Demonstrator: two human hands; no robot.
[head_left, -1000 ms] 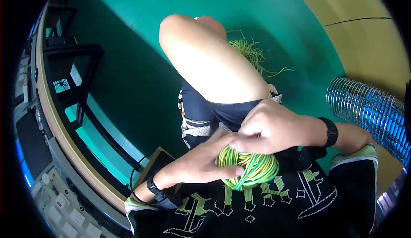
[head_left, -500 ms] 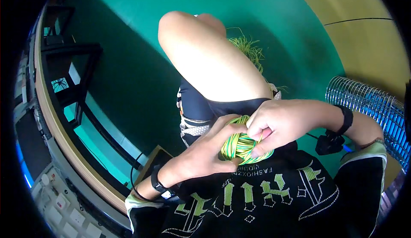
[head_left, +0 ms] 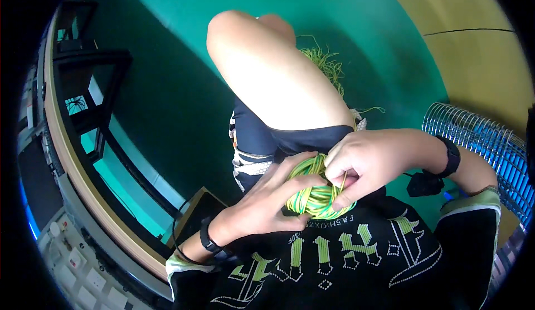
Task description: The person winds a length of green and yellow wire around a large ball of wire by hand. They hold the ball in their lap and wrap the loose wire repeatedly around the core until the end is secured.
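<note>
Close to my chest, above the lap, is a thick ball of yellow-and-green striped wire [head_left: 309,200]. My left hand [head_left: 273,194] is curled round its left side, thumb beneath and fingers over the top. On the ball's right side, my right hand [head_left: 365,164] pinches a strand of the wire between thumb and fingers, close against the windings. Beyond my bent leg, a loose tangle of the same yellow-green wire [head_left: 325,65] lies on the green floor, and a thin strand loops out beside the thigh.
A wooden-edged table [head_left: 61,159] with black metal legs runs along the left. At right stands a wire-mesh metal rack [head_left: 473,134] with blue inside. A small black device [head_left: 424,184] is beside my right wrist. A yellow wall [head_left: 473,48] rises at the upper right.
The wire ball has turned slightly in my left hand, and its windings lie differently. My right fingers have shifted a little on the strand. The loose strand beside my thigh now reaches further right.
</note>
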